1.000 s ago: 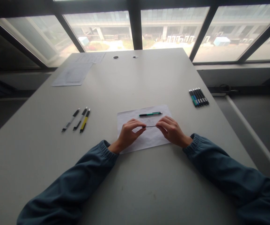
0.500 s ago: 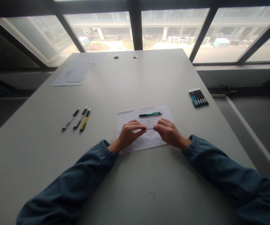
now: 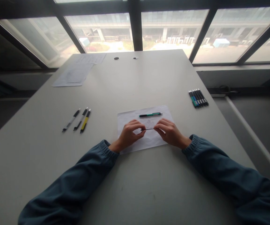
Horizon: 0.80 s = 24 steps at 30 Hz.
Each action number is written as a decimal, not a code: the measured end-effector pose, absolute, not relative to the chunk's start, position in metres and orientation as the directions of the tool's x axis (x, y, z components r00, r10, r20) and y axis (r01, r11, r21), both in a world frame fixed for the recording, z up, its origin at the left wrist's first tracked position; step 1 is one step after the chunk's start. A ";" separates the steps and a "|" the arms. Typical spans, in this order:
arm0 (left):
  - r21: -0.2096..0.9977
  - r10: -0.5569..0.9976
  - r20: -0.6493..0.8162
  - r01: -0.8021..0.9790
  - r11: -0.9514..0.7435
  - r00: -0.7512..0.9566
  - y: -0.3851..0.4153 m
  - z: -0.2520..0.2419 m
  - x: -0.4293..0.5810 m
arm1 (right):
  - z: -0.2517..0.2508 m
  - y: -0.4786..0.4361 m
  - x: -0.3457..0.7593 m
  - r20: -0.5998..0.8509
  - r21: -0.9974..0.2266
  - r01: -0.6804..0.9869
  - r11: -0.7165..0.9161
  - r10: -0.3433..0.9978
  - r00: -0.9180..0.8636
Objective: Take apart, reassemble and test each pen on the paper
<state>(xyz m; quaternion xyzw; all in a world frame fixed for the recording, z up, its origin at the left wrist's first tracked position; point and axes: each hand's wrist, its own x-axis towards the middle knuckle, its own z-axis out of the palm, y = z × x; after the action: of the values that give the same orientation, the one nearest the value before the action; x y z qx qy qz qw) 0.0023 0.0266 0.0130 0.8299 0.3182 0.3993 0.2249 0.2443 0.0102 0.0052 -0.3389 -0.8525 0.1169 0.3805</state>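
Pinched at its left end by my left hand (image 3: pixel 132 130) is a thin dark rod (image 3: pixel 149 128) that looks like a pen refill. Its other end is between the closed fingertips of my right hand (image 3: pixel 169 132). It lies level across the gap between both hands, over a white sheet of paper (image 3: pixel 137 144) with faint marks. Just beyond my fingers, a green and black pen (image 3: pixel 150 114) rests on the sheet, touched by neither hand. The rod's ends are partly hidden by my fingers.
Left of the sheet lie two silver-black pens (image 3: pixel 71 120) (image 3: pixel 80 119) and a yellow-black pen (image 3: pixel 85 121). Several pens (image 3: pixel 198 98) sit side by side near the table's right edge. More papers (image 3: pixel 71 75) lie at the far left of the white table (image 3: pixel 149 187), before the windows.
My left fingertips have shifted slightly left along the rod, so a little more of it shows. The pens and the sheet stay where they were.
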 end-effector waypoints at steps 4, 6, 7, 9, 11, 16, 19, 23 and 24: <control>0.620 0.700 0.533 0.344 -0.705 0.475 0.026 0.016 0.002 | 0.005 0.008 0.244 0.568 -0.488 0.463 0.740 0.672 -0.476; 0.623 0.701 0.541 0.339 -0.705 0.465 0.025 0.016 0.002 | 0.008 0.007 0.244 0.591 -0.503 0.450 0.738 0.674 -0.444; 0.624 0.702 0.546 0.336 -0.705 0.458 0.026 0.016 0.002 | 0.010 0.007 0.245 0.608 -0.512 0.449 0.733 0.678 -0.413; 0.627 0.703 0.553 0.333 -0.705 0.448 0.026 0.016 0.001 | 0.014 0.011 0.248 0.641 -0.535 0.462 0.708 0.696 -0.325; 0.629 0.704 0.558 0.330 -0.704 0.439 0.026 0.015 0.001 | 0.016 0.021 0.253 0.655 -0.557 0.493 0.668 0.719 -0.233; 0.626 0.699 0.555 0.326 -0.708 0.451 0.027 0.013 0.001 | 0.011 0.059 0.262 0.577 -0.521 0.602 0.605 0.769 -0.274; 0.622 0.697 0.553 0.330 -0.710 0.457 0.028 0.012 0.000 | 0.004 0.074 0.257 0.507 -0.451 0.633 0.630 0.764 -0.399; 0.625 0.701 0.551 0.332 -0.706 0.453 0.029 0.011 -0.001 | -0.001 0.080 0.247 0.428 -0.363 0.679 0.638 0.761 -0.487; 0.625 0.700 0.551 0.330 -0.707 0.455 0.029 0.011 -0.001 | -0.002 0.081 0.246 0.417 -0.347 0.684 0.642 0.759 -0.500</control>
<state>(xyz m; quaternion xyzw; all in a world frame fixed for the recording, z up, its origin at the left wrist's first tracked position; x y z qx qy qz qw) -0.0006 0.0285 0.0113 0.8238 0.3126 0.4184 0.2206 0.2457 0.0806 -0.0024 -0.4176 -0.8635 0.0682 0.2746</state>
